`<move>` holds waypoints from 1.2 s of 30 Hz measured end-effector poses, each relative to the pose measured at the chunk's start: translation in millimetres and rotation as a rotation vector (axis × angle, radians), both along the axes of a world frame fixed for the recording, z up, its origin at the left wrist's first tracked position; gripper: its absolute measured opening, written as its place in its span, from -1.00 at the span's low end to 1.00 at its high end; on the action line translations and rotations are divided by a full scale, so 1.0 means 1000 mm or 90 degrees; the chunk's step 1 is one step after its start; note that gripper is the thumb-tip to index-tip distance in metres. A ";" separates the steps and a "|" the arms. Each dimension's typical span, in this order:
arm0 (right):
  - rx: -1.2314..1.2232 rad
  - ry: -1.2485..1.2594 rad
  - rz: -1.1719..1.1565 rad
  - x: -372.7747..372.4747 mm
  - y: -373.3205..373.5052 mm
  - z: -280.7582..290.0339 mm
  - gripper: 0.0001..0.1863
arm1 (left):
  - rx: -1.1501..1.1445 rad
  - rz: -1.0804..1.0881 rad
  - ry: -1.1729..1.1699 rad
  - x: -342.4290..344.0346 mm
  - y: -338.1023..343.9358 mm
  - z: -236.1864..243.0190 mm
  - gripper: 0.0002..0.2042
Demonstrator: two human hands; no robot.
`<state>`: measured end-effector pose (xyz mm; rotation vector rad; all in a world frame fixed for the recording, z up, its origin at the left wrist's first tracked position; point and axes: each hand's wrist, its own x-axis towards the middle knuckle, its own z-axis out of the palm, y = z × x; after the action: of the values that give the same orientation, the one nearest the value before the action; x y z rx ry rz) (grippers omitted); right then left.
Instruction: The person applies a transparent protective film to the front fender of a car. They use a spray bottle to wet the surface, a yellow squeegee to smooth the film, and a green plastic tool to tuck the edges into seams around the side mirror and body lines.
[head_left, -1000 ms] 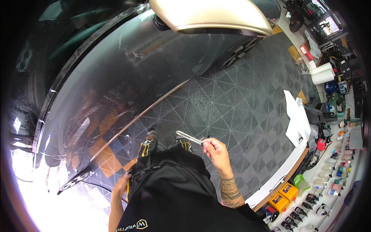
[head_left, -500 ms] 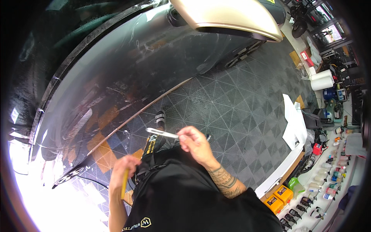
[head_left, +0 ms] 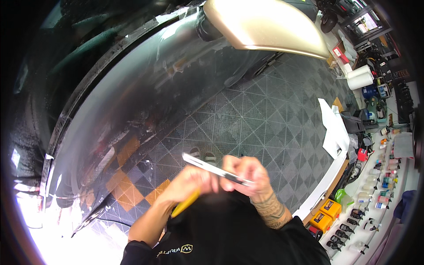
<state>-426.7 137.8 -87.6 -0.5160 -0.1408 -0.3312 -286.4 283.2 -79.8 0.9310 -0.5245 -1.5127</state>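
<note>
Both hands are close together in front of my black shirt. My left hand [head_left: 194, 181] is closed on a slim yellow tool [head_left: 183, 205], which slants down toward the lower left. My right hand [head_left: 252, 174] grips a long thin silver-white tool [head_left: 198, 161] with a dark part near my fingers; it reaches across above my left hand, and I cannot tell whether that hand touches it. Both hands are slightly blurred. Beyond them stand a dark, glossy, streaked car door [head_left: 115, 101] and a gold side mirror [head_left: 265, 24]. My sandalled feet show faintly behind the silver tool.
A patterned tile floor [head_left: 243, 110] lies beside the car. At the right are white sheets [head_left: 333, 137], paper rolls [head_left: 359, 77], yellow boxes [head_left: 322, 221], a green bag and a white bench [head_left: 373, 234] with rows of bottles. A cable runs along the lower left.
My left hand has come up and right from my hip with the yellow tool. My right hand has brought the silver tool next to it, so the two hands now meet in front of me.
</note>
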 end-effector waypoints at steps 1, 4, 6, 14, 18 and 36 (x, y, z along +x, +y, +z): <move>0.035 -0.033 0.011 -0.001 -0.005 0.008 -0.76 | -0.225 -0.094 -0.086 0.010 -0.007 0.016 -0.63; 0.041 -0.224 0.030 -0.004 -0.024 0.032 -0.74 | -0.815 -0.333 0.011 0.015 -0.024 0.071 -0.71; 0.022 -0.295 0.076 -0.001 -0.031 0.061 -0.79 | -0.844 -0.282 0.054 0.022 -0.021 0.096 -0.69; -0.375 -0.208 0.300 0.015 -0.005 0.141 -0.75 | -0.810 -0.215 -0.141 0.063 -0.043 0.100 -0.89; -0.624 0.152 0.202 -0.010 0.005 0.136 -0.62 | -0.709 -0.218 -0.215 0.063 -0.037 0.081 -0.73; -0.150 1.167 -0.148 -0.234 -0.042 -0.641 0.42 | 0.261 0.220 0.033 -0.015 -0.019 -0.136 -0.46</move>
<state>-661.0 95.3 -728.4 -0.8971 1.6797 0.0347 -301.0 264.5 -215.7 1.2238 -0.0038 -1.3422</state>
